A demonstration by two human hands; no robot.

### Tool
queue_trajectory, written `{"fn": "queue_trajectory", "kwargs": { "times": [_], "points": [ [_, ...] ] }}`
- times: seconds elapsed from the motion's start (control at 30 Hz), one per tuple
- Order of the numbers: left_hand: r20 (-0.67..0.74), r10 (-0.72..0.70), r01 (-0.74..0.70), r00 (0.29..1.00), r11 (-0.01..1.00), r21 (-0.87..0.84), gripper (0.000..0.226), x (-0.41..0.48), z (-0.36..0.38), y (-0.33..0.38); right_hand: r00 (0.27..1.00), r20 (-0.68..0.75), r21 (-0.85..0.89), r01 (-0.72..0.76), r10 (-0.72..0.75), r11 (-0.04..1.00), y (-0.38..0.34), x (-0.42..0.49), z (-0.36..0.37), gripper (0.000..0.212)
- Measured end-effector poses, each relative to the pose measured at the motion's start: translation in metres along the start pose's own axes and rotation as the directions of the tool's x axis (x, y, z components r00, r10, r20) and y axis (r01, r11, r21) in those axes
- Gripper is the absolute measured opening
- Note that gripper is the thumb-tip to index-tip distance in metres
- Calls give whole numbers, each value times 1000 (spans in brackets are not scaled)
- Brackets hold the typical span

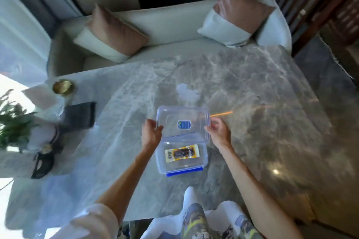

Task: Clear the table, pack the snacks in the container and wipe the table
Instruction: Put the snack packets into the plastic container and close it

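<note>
A clear plastic container (162,167) with blue clips stands on the grey marble table (252,122) in front of me. Inside it lies a snack packet (182,153) with a yellow and white wrapper. Both hands hold the clear lid (183,116), which carries a blue label, tilted above the far half of the container. My left hand (150,134) grips the lid's left edge. My right hand (218,132) grips its right edge. A pale wet smear (187,92) marks the table beyond the lid.
A dark folded cloth (80,115) lies at the left. A gold dish (63,87), white tissues (45,101), a plant (13,122) and black items (42,165) crowd the left edge. A thin orange stick (221,114) lies right of the lid. A sofa with cushions (114,33) stands behind.
</note>
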State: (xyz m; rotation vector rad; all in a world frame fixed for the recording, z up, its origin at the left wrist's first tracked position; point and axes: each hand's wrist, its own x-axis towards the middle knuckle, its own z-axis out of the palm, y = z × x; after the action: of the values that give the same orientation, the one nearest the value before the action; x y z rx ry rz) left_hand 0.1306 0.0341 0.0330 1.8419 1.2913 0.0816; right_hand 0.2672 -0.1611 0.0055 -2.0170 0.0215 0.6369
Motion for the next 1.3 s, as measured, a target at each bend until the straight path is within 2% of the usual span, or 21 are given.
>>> {"fn": "queue_trajectory", "kwargs": {
  "times": [0.1,0.23,0.33,0.47,0.67,0.87,1.13,1.3],
  "points": [
    [10,-110,110,994,994,0,21,-27,-10,-53,996,92,-127,20,-9,992,14,-23,28,32],
    [82,-165,166,983,986,-10,38,-48,1,-90,997,75,-162,37,-25,986,36,-38,32,29],
    [114,-171,167,979,985,38,35,-53,8,-93,997,72,-214,37,-21,976,42,-41,27,30],
    [126,-132,121,983,989,90,46,-51,10,-95,998,53,-258,38,-25,965,40,-47,29,34],
    [135,-117,99,984,986,133,48,-50,9,-95,1000,2,-307,14,-14,952,46,-53,31,35],
    [134,-162,141,978,978,153,26,-49,12,-93,999,35,-257,-23,33,966,53,-50,30,33],
    [105,-169,150,980,974,167,16,-40,17,-92,995,14,-281,-90,98,956,54,-40,33,39],
    [120,-147,124,982,976,181,19,-40,17,-95,984,41,-317,-153,175,936,47,-35,35,44]
  ]
}}
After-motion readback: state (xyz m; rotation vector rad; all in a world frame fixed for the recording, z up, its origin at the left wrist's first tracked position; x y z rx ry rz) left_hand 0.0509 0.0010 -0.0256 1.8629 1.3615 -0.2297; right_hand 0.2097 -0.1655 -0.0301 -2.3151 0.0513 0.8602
